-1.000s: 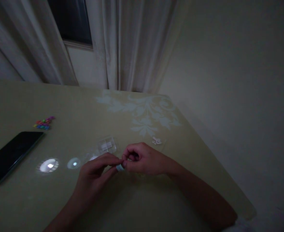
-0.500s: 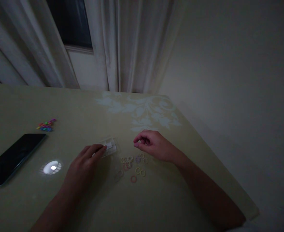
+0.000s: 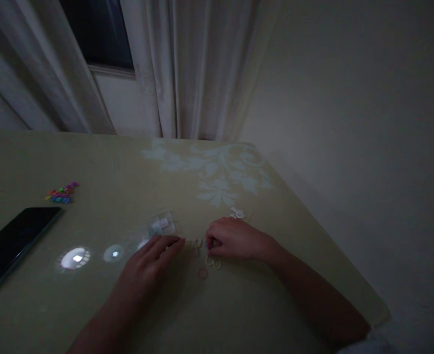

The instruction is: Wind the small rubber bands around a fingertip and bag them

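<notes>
Small pale elastic-looking rings [image 3: 197,243] lie on the table between my two hands, with two yellowish rings [image 3: 217,264] and a pinkish ring [image 3: 202,273] closer to me. My left hand [image 3: 148,260] is low at the left of the rings, thumb and fingers drawn together, fingertips by the nearest of them. Over the right side of the group, my right hand [image 3: 235,239] has its fingers curled into a pinch and covers some rings. What either hand holds, if anything, is hidden. A clear plastic box [image 3: 169,222] with a white label stands just beyond my left hand.
Small white pieces [image 3: 237,213] lie behind my right hand. A dark phone [image 3: 17,246] and a heap of colourful little pieces [image 3: 61,193] are at the left. Light glares off the glossy table [image 3: 102,167]; its right edge runs near the wall.
My left hand has left the clear box and come right and nearer, to the rings. My right hand has moved down onto the rings, uncovering the white pieces behind it.
</notes>
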Tool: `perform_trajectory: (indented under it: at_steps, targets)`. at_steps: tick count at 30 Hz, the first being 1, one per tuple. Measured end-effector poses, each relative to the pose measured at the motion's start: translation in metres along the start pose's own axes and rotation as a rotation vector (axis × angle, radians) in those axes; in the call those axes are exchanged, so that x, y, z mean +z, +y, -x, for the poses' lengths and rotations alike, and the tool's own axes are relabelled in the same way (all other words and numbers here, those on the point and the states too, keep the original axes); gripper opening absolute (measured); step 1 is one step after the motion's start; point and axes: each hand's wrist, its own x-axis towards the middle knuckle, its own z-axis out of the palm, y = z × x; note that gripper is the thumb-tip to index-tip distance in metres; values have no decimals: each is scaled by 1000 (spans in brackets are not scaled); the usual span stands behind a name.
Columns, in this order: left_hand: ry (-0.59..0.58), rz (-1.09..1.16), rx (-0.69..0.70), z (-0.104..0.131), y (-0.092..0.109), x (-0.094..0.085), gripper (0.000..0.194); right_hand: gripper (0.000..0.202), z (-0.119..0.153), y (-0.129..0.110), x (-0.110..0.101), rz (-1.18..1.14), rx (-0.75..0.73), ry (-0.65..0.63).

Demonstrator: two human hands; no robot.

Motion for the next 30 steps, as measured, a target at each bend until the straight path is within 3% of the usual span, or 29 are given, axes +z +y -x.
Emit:
perform_trajectory:
  at_steps: [4, 11, 15, 19, 25, 30]
  targets:
    - [-137, 71, -5, -5, 14, 8, 49, 7, 1, -6, 4, 56, -9, 8]
    - [-187, 100, -65, -4, 12, 4, 40, 7, 0, -5, 7, 113, -40, -9]
    - [-129, 119, -134, 0, 11, 8, 40, 10, 4, 7, -4, 132, 23, 46]
    - [3, 191, -255, -2, 9, 8, 27, 11, 6, 14, -12, 142, 103, 93]
    - [119, 371, -457, -16, 13, -11, 18, 11, 1, 8, -6, 131, 17, 95]
    - [128, 436, -496, -20, 16, -15, 19, 10, -2, 6, -3, 136, 16, 105]
